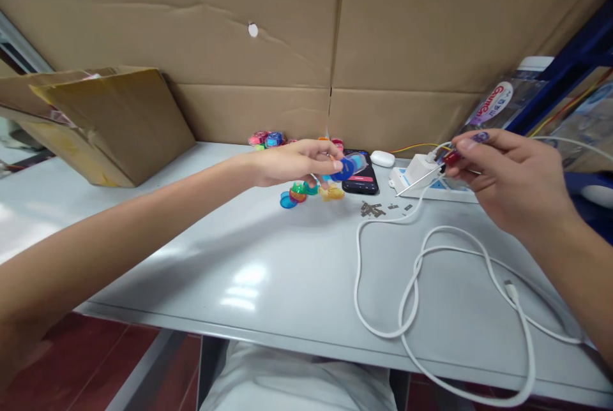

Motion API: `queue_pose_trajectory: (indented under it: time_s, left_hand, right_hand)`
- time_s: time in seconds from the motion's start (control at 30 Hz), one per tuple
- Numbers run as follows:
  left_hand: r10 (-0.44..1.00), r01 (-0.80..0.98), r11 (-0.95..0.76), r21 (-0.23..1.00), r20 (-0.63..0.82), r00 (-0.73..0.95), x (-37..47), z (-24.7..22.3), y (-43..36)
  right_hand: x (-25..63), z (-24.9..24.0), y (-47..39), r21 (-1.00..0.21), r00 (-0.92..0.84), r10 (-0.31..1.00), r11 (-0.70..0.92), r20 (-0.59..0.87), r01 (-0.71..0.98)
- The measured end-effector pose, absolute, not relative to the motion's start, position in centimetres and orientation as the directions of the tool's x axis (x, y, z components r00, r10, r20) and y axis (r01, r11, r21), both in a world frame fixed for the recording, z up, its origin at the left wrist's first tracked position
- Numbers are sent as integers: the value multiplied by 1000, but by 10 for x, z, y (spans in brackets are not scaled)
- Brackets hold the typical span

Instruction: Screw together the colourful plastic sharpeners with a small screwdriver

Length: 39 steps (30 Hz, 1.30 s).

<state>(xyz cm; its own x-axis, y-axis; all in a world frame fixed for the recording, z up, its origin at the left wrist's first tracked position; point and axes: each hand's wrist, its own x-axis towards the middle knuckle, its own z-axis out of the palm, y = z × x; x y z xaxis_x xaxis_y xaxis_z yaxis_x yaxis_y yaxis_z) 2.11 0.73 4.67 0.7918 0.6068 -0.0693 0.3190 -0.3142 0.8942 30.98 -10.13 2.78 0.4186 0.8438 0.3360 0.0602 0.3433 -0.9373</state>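
Between the thumb and fingers of my left hand [299,162] is a small blue plastic piece with a clear part [343,170]; its exact kind is unclear. My right hand [512,171] is closed on the red handle of a thin screwdriver [421,179], its metal shaft pointing left and down. Below my left hand lie loose coloured plastic pieces: blue [288,200], green and red [297,192], and yellow [332,192]. Small dark metal plates [372,209] are scattered on the table to their right.
A black phone [361,184] and a white earbud case [382,159] lie behind. A white power strip [443,191] holds a charger; its white cable [416,270] loops across the right side. More coloured pieces [268,138] sit by the cardboard wall. A cardboard box [110,124] stands left.
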Motion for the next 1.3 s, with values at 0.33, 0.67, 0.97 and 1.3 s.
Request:
queue_pose_trajectory:
  time_s: [0.33,0.67,0.97,1.3]
  left_hand:
    - [764,676,-639,366,200,614,-26,25,43]
    - [654,638,-724,261,-35,756,-42,21,38]
    - [626,641,-766,-46,174,760,-27,23,47]
    - [675,696,-673,-250,177,717,18,15,89]
  right_hand:
    - [306,18,-106,-902,271,864,374,424,217]
    - [306,16,-109,-867,172,872,395,458,305]
    - [298,21,-115,-825,150,871,371,469,426]
    - [295,23,-119,-823,121,876,380,467,422]
